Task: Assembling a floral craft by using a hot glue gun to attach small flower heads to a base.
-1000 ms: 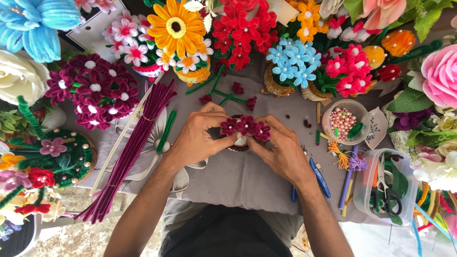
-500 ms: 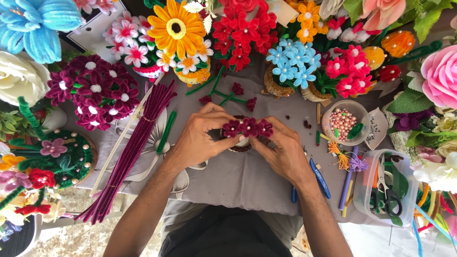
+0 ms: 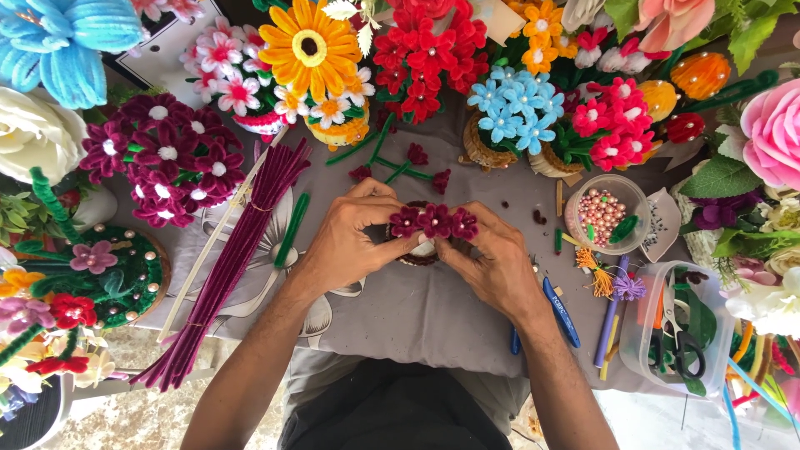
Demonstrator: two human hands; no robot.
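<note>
Three small maroon pipe-cleaner flowers (image 3: 434, 221) stand in a row in a little brown woven basket (image 3: 414, 257) on the grey cloth (image 3: 417, 308). My left hand (image 3: 350, 237) grips the basket and flowers from the left, thumb against the white filling under the blooms. My right hand (image 3: 492, 258) closes on them from the right, fingertips at the rightmost flower. Both hands meet at the arrangement at the table's middle.
A bundle of maroon pipe cleaners (image 3: 233, 262) lies at left. Loose maroon flowers on green stems (image 3: 400, 167) lie behind. A cup of beads (image 3: 602, 215), a blue pen (image 3: 562, 311) and a clear box with scissors (image 3: 679, 333) sit right. Finished flower pots ring the table.
The hands have barely moved; my fingers shift slightly on the flowers in the basket.
</note>
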